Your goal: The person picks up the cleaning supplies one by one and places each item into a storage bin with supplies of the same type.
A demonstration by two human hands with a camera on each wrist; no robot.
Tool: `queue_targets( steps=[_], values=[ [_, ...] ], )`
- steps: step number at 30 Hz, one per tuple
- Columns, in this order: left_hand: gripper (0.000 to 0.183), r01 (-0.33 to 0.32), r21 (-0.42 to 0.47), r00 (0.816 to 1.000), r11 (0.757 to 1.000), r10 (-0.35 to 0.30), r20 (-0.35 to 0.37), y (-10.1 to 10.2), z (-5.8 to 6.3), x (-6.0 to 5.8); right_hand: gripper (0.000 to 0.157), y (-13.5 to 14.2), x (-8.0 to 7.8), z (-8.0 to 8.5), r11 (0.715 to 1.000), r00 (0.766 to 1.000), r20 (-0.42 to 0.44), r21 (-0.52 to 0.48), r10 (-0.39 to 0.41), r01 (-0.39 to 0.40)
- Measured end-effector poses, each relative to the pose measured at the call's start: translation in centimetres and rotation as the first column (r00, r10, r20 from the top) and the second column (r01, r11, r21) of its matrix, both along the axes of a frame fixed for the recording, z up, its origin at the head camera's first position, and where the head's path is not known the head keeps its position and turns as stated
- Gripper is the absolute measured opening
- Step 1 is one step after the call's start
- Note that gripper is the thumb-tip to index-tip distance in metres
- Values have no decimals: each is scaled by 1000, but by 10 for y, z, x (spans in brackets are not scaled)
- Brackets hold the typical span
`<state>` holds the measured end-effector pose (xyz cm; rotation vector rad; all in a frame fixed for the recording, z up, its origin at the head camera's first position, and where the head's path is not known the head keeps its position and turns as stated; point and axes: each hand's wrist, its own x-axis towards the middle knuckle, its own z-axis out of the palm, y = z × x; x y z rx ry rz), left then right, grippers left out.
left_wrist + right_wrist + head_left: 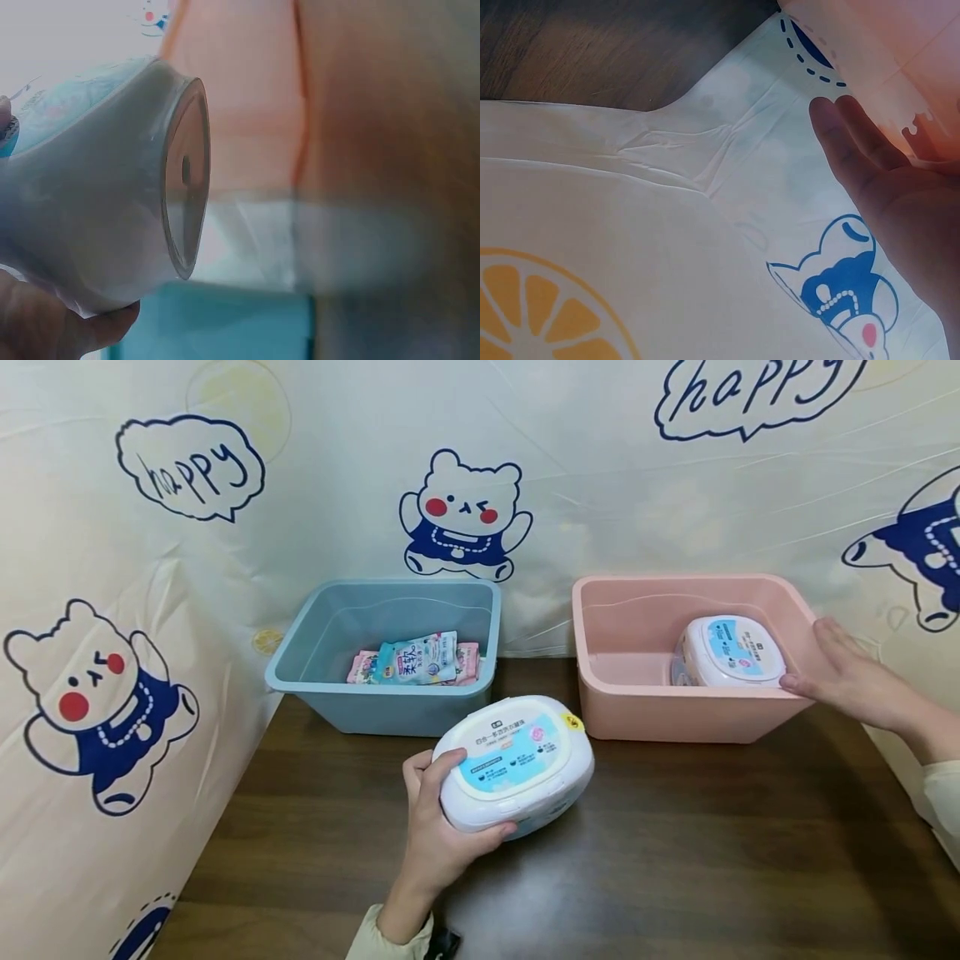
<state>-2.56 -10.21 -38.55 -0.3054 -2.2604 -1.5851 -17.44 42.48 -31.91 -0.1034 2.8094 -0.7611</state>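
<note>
My left hand (442, 856) grips a white lidded laundry-pod box (517, 760) by its left end, thumb at the near side and fingers over the top edge. Tilted toward me, the box is held in front of the two bins, its blue label up. The left wrist view shows its white side (90, 202) close up. At the right end of the pink bin (660, 718), my right hand (862, 685) touches the rim and outer wall. Its fingers (847, 142) look straight in the right wrist view. A similar white box (738, 652) sits inside that bin, at the right.
To the left stands a blue bin (405, 714) holding a blue tissue packet (418, 660) on top of pink packets (468, 662). Both bins are on a dark wooden table (675, 860). Behind and beside them hangs a bear-printed cloth (555, 485).
</note>
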Motion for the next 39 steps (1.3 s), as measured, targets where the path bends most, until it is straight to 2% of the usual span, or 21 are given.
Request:
queue_targets(
  steps=[7,14,20,23,27,31,35,39],
  values=[
    [91,31,36,999,999,-30,-39,18,25,-5,110,2,0,-3,1000,1000,0,-2,-13,13],
    [90,37,72,997,997,-32,-73,30,49,-15,109,0,-2,-1,1000,1000,4,6,-15,15],
    [87,38,100,993,994,-26,-114,46,72,-28,109,-1,-3,1,1000,1000,27,1,-9,9],
    [84,52,121,993,991,-38,-110,57,80,-39,108,-1,-2,1,1000,1000,22,-4,-9,9],
    [85,56,137,995,989,-44,-87,74,83,-52,107,0,0,2,1000,999,38,-22,1,0],
    [87,40,121,997,992,-31,-73,89,79,-63,104,2,2,3,999,998,62,-35,21,-19],
    [88,13,73,997,997,-7,-80,105,75,-72,104,2,2,3,999,998,52,-32,22,-20],
    [89,-21,-15,993,1000,19,-116,121,74,-82,104,2,2,5,1000,999,34,-26,13,-12]
  ],
)
